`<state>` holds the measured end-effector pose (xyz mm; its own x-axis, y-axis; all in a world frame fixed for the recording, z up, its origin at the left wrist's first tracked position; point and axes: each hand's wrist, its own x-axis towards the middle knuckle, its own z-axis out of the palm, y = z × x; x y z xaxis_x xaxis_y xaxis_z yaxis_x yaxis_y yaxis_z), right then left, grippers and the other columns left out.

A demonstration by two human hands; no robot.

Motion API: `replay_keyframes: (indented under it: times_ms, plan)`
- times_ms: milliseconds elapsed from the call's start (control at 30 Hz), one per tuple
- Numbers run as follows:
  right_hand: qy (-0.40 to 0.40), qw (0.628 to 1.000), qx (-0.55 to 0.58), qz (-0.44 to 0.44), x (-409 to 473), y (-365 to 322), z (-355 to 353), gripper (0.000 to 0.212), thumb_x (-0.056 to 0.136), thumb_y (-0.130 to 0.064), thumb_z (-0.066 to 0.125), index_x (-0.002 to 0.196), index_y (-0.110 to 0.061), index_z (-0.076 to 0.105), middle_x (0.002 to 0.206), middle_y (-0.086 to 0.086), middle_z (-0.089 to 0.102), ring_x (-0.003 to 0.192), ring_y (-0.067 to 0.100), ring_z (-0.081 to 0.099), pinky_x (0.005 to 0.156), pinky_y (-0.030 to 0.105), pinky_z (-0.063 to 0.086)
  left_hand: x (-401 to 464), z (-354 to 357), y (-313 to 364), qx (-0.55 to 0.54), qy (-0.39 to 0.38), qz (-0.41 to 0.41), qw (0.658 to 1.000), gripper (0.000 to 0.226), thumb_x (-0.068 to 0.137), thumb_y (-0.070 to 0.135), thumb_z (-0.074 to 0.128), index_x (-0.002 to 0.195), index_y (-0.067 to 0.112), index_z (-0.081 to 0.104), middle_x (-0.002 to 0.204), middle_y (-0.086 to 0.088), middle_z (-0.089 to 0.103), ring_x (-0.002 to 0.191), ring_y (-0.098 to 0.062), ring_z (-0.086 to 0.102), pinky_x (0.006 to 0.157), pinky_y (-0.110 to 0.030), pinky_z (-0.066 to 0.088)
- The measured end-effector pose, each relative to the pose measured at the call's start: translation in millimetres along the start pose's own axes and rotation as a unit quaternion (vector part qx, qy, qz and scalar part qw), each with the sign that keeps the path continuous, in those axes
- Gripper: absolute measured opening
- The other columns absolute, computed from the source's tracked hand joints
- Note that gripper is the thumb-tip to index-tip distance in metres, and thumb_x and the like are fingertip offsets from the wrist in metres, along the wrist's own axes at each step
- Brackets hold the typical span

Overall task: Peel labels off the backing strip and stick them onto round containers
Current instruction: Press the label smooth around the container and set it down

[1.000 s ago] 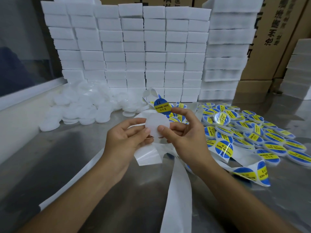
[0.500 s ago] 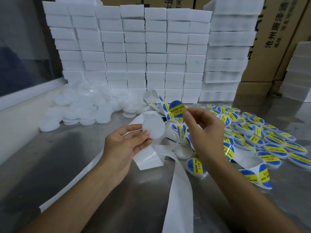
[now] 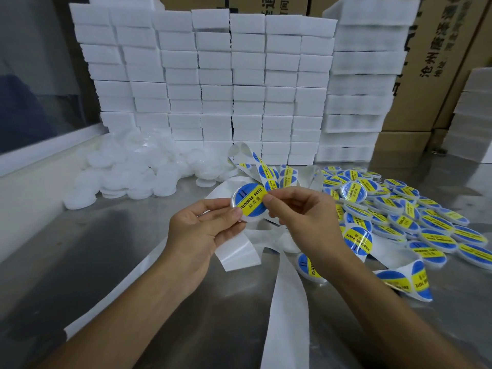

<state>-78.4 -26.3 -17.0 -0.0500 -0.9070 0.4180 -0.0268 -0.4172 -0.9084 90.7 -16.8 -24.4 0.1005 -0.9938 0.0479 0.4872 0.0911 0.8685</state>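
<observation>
Since the earlier frame, the blue-and-yellow label [image 3: 250, 200] has moved from the right hand's raised fingertips onto the round container [image 3: 246, 209], whose face was bare white before. The left hand [image 3: 198, 230] holds this container at mid-scene, thumb and fingers closed on its left and near edges. The right hand [image 3: 300, 217] pinches narrow — thumb and forefinger meet at the label's right edge, where the yellow band reads "SOLDERING PASTE".

Surroundings:
- Backing strip [image 3: 286, 302]: white, already stripped, it runs from under the hands toward the near edge of the metal table [image 3: 106, 262]; a second length trails to the near left. A curled end lies directly below the left hand.
- Label strip [image 3: 266, 171]: unpeeled labels loop up just beyond the hands, partly hidden by the fingers of the right hand.
- Labelled containers [image 3: 399, 217]: a loose pile fills the right side, close to the right wrist; one lies just beside the right forearm, half covered by it.
- Unlabelled containers [image 3: 127, 174]: a white heap at the far left, well apart from the hands.
- White boxes [image 3: 239, 89]: stacked in columns along the far side, with cardboard cartons [image 3: 431, 62] behind and to the right.

A strip end [image 3: 407, 280] carrying two labels lies on the table at the near right — touching nothing but the table.
</observation>
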Motion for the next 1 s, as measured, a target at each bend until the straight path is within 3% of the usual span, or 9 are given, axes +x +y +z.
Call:
replay_keyframes:
  times_ms: [233, 667, 867, 1000]
  plan:
    - [-0.001, 1.0, -0.012, -0.002, -0.6, 0.2, 0.4, 0.009, 0.083, -0.012, 0.076, 0.081, -0.02, 0.076, 0.079, 0.001, 0.077, 0.073, 0.017, 0.071, 0.072, 0.027, 0.06, -2.0, 1.2, 1.2, 0.002, 0.002, -0.001, 1.0, 0.038, 0.056, 0.004, 0.077, 0.091, -0.002, 0.065, 0.084, -0.02, 0.074, 0.071, -0.023, 0.074, 0.062, -0.025, 0.058]
    - [0.001, 0.999, -0.041, -0.01, -1.4, 1.3, 2.3, 0.01, 0.082, -0.012, 0.076, 0.081, -0.021, 0.076, 0.08, -0.004, 0.076, 0.078, 0.019, 0.072, 0.074, 0.03, 0.061, -4.5, 4.1, 1.3, 0.028, 0.016, 0.024, 0.999, 0.038, 0.053, 0.007, 0.079, 0.089, 0.0, 0.067, 0.081, -0.018, 0.075, 0.068, -0.022, 0.073, 0.062, -0.023, 0.058]
    - [0.001, 0.997, -0.066, -0.029, -2.1, 2.9, 2.7, 0.008, 0.082, -0.011, 0.076, 0.08, -0.02, 0.076, 0.077, -0.004, 0.076, 0.073, 0.013, 0.073, 0.072, 0.026, 0.06, -6.6, 4.9, 0.7, 0.119, 0.013, 0.086, 0.989, 0.022, 0.068, -0.003, 0.08, 0.085, 0.007, 0.07, 0.081, -0.011, 0.076, 0.07, -0.02, 0.074, 0.065, -0.022, 0.058]
    - [0.022, 0.995, -0.095, -0.026, -1.0, 5.8, 1.1, 0.008, 0.083, -0.02, 0.077, 0.077, -0.014, 0.076, 0.07, -0.003, 0.075, 0.063, 0.014, 0.07, 0.063, 0.028, 0.059, -8.5, 6.3, -0.6, 0.175, 0.009, 0.134, 0.975, 0.023, 0.067, -0.005, 0.081, 0.078, 0.013, 0.072, 0.076, -0.006, 0.076, 0.07, -0.018, 0.073, 0.069, -0.023, 0.06]
